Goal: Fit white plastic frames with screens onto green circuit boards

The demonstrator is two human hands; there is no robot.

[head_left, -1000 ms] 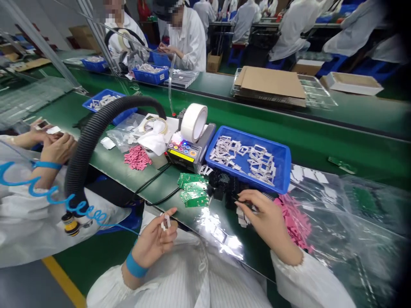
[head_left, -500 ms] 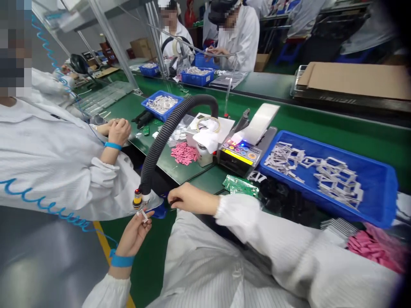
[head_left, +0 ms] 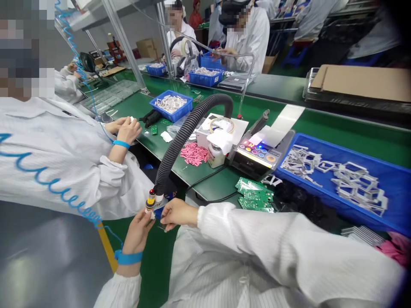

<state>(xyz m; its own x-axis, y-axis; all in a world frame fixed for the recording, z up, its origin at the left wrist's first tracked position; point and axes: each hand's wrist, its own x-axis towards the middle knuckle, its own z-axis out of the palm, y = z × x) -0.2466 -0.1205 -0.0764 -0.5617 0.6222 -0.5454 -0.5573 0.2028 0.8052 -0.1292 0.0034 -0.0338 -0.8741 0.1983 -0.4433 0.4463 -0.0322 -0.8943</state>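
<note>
Both of my hands meet at the mouth of a black ribbed hose (head_left: 183, 137) that hangs over the table edge to my left. My left hand (head_left: 138, 229) is pinched under the hose's nozzle (head_left: 150, 200), where a small white part showed a moment ago; the part is hidden between my fingers. My right hand (head_left: 176, 212) is closed beside the blue fitting at the nozzle, fingertips touching it or the part; I cannot tell which. A blue strap (head_left: 127, 257) circles my left wrist.
A co-worker in a white coat (head_left: 58, 158) sits close on my left. On the green table stand a tape dispenser (head_left: 260, 152), green circuit boards (head_left: 253, 194), pink pads (head_left: 194, 153) and a blue tray (head_left: 398, 188) of white frames. More people work across the belt.
My right hand left the parts by the blue tray and swung left to the hose nozzle. My left hand carried the small white part up under the nozzle. My view turned left.
</note>
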